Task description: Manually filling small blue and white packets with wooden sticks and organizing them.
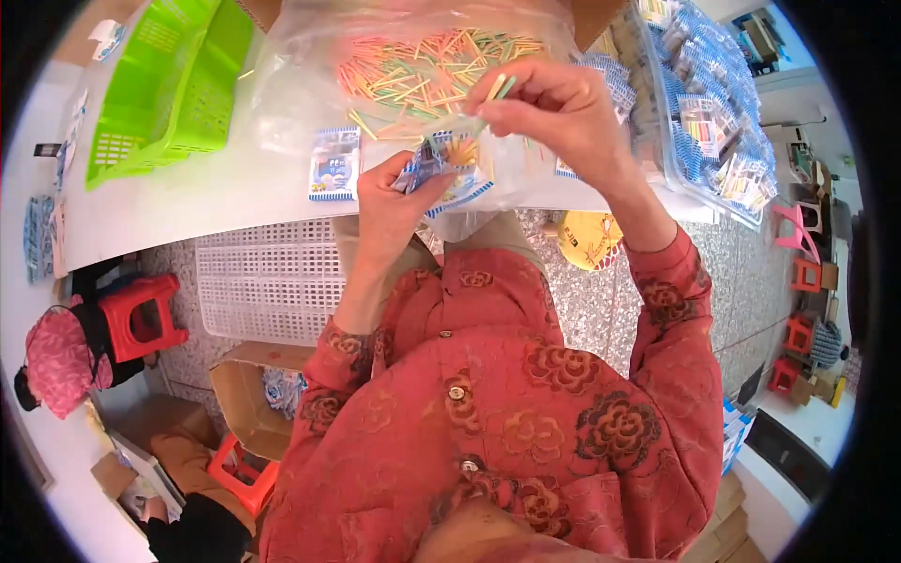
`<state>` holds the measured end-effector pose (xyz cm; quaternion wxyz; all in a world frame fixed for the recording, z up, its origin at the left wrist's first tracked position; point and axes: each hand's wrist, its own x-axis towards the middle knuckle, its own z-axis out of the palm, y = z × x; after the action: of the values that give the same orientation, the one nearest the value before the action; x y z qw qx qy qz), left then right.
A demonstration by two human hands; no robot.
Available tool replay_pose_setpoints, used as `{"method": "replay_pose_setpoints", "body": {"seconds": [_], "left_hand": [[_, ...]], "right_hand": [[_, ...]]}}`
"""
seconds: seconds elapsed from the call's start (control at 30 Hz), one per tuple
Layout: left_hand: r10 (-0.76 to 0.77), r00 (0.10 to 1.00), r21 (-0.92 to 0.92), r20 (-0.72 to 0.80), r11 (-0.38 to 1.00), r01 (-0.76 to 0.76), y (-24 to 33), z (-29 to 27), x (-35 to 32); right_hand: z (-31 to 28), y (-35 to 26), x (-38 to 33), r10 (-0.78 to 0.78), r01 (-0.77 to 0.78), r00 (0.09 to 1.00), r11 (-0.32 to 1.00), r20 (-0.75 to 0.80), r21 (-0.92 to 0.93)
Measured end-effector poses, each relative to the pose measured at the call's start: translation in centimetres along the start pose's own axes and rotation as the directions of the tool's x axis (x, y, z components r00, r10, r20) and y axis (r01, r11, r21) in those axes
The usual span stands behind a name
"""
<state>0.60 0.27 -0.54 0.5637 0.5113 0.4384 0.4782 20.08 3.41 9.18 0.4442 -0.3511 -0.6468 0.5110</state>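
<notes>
Just nearside of the heap of coloured sticks (413,83) on the worktop (267,183), the left hand (388,211) pinches a blue-and-white packet (469,178), its contents showing yellowish. Over the heap's near right edge, the right hand (558,108) grips a few loose sticks (496,87) between thumb and fingers. For a clean insertion, it seems best to keep the packet's mouth spread, align the stick ends and pinch lightly, since such thin pieces could snap.
</notes>
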Motion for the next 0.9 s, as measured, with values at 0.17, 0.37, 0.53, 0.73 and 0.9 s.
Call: {"method": "replay_pose_setpoints", "body": {"seconds": [0.17, 0.37, 0.53, 0.73, 0.9], "left_hand": [[0.035, 0.999, 0.034, 0.002, 0.999, -0.035, 0.0, -0.2, 0.1], [0.011, 1.000, 0.056, 0.004, 0.998, -0.011, 0.3, -0.1, 0.3], [-0.003, 0.998, 0.064, -0.064, 0.998, 0.007, -0.5, -0.1, 1.5], [-0.001, 0.999, 0.069, -0.043, 0.998, 0.004, -0.9, 0.3, 1.9], [0.003, 1.000, 0.017, -0.017, 1.000, -0.003, 0.1, 0.7, 1.8]], "right_hand": [[0.6, 0.4, -0.2, 0.049, -0.050, 0.998, 0.999, -0.028, -0.017], [-0.9, 1.7, 1.2, 0.030, -0.036, 0.999, 0.990, -0.041, -0.136], [-2.2, 1.1, 1.9, -0.013, -0.016, 0.987, 0.983, -0.157, -0.185], [-1.2, 0.8, 1.7, 0.013, -0.028, 0.993, 0.992, -0.114, -0.127], [-0.2, 1.3, 1.3, -0.018, 0.010, 0.998, 0.991, -0.063, -0.130]]}}
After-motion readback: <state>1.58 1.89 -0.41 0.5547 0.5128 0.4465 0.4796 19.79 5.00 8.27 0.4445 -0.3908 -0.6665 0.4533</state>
